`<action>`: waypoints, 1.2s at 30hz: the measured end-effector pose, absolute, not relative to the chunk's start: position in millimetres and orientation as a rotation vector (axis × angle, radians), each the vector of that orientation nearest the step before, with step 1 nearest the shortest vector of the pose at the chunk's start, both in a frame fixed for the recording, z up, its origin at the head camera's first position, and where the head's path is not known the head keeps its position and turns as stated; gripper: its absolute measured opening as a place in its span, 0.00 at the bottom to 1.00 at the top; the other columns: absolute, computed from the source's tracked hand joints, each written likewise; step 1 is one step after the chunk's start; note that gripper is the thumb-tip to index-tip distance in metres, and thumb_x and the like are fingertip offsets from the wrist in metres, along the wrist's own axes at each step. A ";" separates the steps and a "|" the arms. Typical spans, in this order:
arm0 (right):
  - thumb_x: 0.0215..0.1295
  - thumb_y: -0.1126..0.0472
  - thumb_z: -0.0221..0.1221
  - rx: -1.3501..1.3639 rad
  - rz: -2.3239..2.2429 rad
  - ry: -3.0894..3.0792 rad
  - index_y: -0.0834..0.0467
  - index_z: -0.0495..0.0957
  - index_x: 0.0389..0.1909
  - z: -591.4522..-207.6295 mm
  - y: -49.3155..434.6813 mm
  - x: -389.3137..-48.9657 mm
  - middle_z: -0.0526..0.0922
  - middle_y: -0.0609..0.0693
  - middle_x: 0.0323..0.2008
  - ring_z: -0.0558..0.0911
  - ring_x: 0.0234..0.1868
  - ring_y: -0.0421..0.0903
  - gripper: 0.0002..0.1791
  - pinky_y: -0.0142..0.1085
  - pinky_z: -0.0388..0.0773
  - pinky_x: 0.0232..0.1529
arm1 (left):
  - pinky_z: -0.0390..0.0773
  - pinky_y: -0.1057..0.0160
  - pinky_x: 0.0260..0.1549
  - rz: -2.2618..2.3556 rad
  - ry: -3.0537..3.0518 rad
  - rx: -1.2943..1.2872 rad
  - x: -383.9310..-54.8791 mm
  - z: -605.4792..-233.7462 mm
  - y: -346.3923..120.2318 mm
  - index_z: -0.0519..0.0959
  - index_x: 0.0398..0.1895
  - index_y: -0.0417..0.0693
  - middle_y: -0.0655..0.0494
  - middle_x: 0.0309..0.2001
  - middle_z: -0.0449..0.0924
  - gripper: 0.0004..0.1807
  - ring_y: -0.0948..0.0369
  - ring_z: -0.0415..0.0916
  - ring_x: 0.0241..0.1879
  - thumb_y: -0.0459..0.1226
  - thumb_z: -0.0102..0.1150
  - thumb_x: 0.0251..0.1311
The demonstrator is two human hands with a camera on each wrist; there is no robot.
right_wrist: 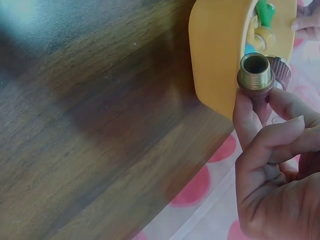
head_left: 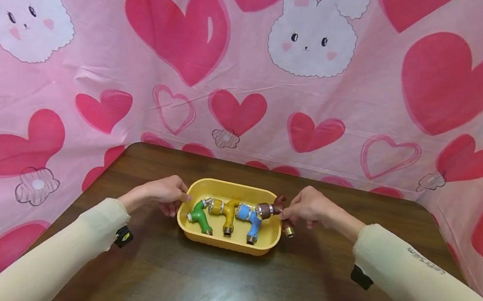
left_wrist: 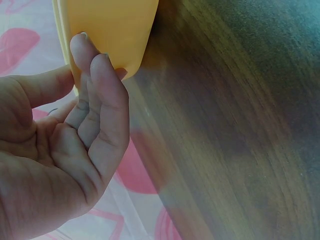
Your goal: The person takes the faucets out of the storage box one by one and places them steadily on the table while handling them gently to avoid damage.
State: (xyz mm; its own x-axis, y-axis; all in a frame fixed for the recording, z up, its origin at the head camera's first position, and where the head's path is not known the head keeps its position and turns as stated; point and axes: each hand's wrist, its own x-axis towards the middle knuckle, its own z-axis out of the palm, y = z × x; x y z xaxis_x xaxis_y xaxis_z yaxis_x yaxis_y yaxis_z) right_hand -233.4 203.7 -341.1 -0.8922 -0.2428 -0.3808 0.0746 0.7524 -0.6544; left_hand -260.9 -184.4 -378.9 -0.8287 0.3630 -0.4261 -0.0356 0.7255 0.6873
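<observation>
The brown tap (head_left: 265, 210) has a ribbed collar with a silver ring and, at the other end, a threaded brass outlet (right_wrist: 255, 70). It is at the right edge of the yellow plastic tray (head_left: 223, 242); its collar is over the inside and its outlet is beyond the rim. Whether it touches this rim, I cannot tell.

The right hand (head_left: 313, 207) grasps the brown tap, pinching its body between thumb and fingers, with only the tap's thickness between them. The left hand (head_left: 166, 193) pinches the tray's left edge, with bent fingers against the outer wall.

Inside the tray lie a green tap (head_left: 199, 217) near the left edge, a yellow tap (head_left: 229, 214) in the middle and a blue tap (head_left: 254, 221) towards the right edge. The tray is near the far edge of the wooden table (head_left: 229, 294).
</observation>
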 end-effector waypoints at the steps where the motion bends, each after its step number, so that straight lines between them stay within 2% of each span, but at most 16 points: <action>1: 0.62 0.58 0.74 -0.128 -0.965 2.499 0.60 0.89 0.24 -341.0 204.8 -233.5 0.87 0.53 0.23 0.60 0.10 0.34 0.11 0.28 0.66 0.16 | 0.83 0.63 0.21 0.962 2.380 0.250 -261.0 -379.2 -184.6 0.85 0.46 0.33 0.50 0.20 0.78 0.14 0.62 0.77 0.16 0.36 0.54 0.79; 8: 0.61 0.59 0.73 -0.113 -0.982 2.503 0.60 0.89 0.24 -339.6 212.6 -234.0 0.87 0.54 0.23 0.60 0.10 0.35 0.10 0.28 0.66 0.16 | 0.83 0.62 0.21 0.969 2.383 0.250 -260.9 -380.8 -185.4 0.85 0.46 0.33 0.50 0.20 0.78 0.14 0.62 0.77 0.16 0.36 0.54 0.79; 16: 0.60 0.59 0.74 -0.086 -1.007 2.494 0.61 0.87 0.23 -341.3 220.7 -232.5 0.82 0.47 0.17 0.59 0.10 0.35 0.12 0.28 0.63 0.16 | 0.84 0.61 0.22 0.968 2.384 0.267 -260.0 -382.9 -185.8 0.85 0.43 0.35 0.51 0.19 0.78 0.13 0.61 0.77 0.16 0.36 0.55 0.79; 24: 0.59 0.58 0.74 -0.088 -1.015 2.493 0.61 0.90 0.28 -342.4 230.4 -231.6 0.87 0.52 0.23 0.59 0.10 0.34 0.09 0.29 0.65 0.17 | 0.85 0.60 0.23 0.955 2.391 0.267 -261.4 -382.1 -185.9 0.85 0.46 0.35 0.50 0.20 0.79 0.13 0.61 0.77 0.16 0.36 0.55 0.78; 36: 0.58 0.58 0.74 -0.065 -1.046 2.487 0.61 0.90 0.28 -340.4 242.5 -231.4 0.85 0.50 0.22 0.61 0.11 0.34 0.09 0.28 0.66 0.16 | 0.84 0.61 0.22 0.963 2.381 0.261 -260.7 -379.0 -184.6 0.86 0.44 0.35 0.50 0.20 0.78 0.13 0.61 0.77 0.16 0.36 0.55 0.78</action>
